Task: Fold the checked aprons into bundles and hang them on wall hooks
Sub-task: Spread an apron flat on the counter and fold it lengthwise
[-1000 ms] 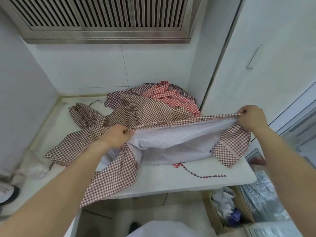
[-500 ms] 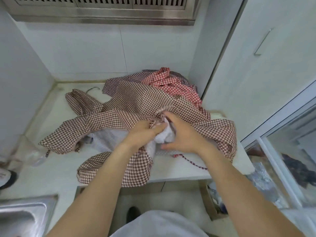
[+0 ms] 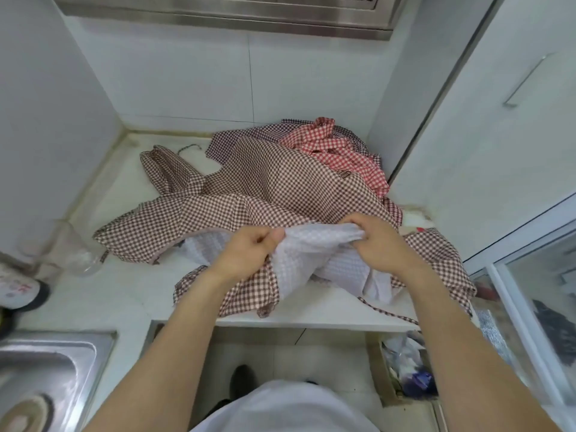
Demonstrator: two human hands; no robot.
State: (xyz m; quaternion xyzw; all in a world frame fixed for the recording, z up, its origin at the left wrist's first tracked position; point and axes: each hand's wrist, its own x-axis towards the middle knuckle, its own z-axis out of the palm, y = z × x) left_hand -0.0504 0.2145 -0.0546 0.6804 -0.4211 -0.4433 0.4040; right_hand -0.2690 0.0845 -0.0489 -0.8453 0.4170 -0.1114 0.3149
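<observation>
Both hands point(image 3: 314, 244) have parted slightly, gripping the brown checked apron point(image 3: 280, 194)

aprons point(image 3: 274, 188) on counter point(image 3: 103, 294), sink point(image 3: 46, 369) left

A working kitchen: a stainless steel extractor hood point(image 3: 224, 14) spans the white tiled wall point(image 3: 193, 76) at 12 o'clock, above a pale stone counter point(image 3: 103, 294). A steel sink point(image 3: 46, 369) sits at 8 o'clock, and a glass-fronted cabinet point(image 3: 542, 307) stands at 3 o'clock beside a white cupboard door point(image 3: 486, 145).
</observation>
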